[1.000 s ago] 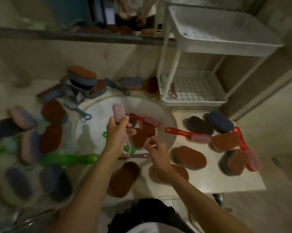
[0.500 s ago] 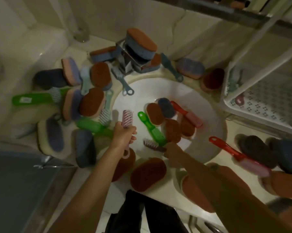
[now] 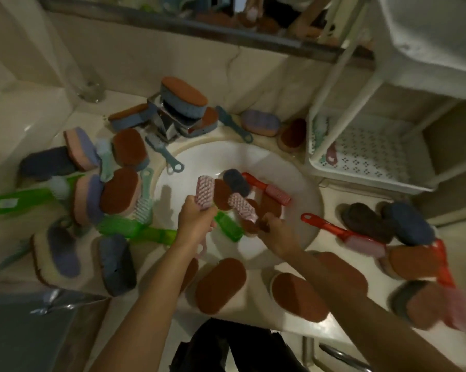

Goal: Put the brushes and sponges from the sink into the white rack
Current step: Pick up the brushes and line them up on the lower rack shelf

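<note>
Cream stone countertop (image 3: 332, 200) filled the dim bathroom view as we looked down from head height, and a round white sink basin (image 3: 253, 245) was set into its middle. Our left hand (image 3: 195, 220) was over the basin with its fingers wrapped round the handle of a pink-bristled scrubbing brush (image 3: 205, 191), whose head pointed up and away from us. Just beside it, our right hand (image 3: 277, 232) gripped a second pink-bristled brush (image 3: 242, 206), tilted toward the first. Below the hands, inside the basin, lay a translucent green plastic brush (image 3: 227, 226), a red-handled brush with pink bristles (image 3: 266, 187), a dark blue oval sponge (image 3: 236, 182) and several brown oval sponges (image 3: 222, 194). A white plastic rack (image 3: 374, 157) with a perforated tray stood on the counter to the right of the sink, well apart from both hands; a pale green brush (image 3: 319, 130) lay at its left end. At the back of the sink, a chrome tap (image 3: 170, 122) carried a blue-and-brown sponge (image 3: 184, 99), and many more sponges and brushes crowded the counter all round.
</note>
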### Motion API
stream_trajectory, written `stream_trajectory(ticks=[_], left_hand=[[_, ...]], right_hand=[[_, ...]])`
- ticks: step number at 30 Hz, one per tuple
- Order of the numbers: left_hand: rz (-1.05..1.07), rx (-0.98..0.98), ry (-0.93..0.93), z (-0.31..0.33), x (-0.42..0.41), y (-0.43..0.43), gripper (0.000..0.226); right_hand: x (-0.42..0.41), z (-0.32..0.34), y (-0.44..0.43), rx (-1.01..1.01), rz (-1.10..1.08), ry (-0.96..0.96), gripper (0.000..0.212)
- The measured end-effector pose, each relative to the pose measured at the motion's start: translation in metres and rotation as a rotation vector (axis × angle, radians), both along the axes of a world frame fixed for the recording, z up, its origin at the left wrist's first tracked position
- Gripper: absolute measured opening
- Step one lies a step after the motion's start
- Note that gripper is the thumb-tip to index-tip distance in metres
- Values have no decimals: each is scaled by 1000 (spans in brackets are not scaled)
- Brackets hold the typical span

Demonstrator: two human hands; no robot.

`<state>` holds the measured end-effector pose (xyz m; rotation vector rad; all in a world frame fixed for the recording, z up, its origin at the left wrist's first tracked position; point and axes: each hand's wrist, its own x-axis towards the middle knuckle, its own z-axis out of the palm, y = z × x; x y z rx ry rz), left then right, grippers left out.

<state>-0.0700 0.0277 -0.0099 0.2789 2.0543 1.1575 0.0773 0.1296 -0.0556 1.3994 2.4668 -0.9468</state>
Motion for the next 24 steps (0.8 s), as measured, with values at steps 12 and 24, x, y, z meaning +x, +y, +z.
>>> stream_trajectory(ticks=[12, 24], left_hand=[[-526, 182, 104, 51, 86, 104, 9], [-508, 170, -52, 46, 144, 212, 25]], right_hand=[[99, 70, 32, 257, -662, 296, 22], [103, 64, 189, 207, -567, 236, 27]])
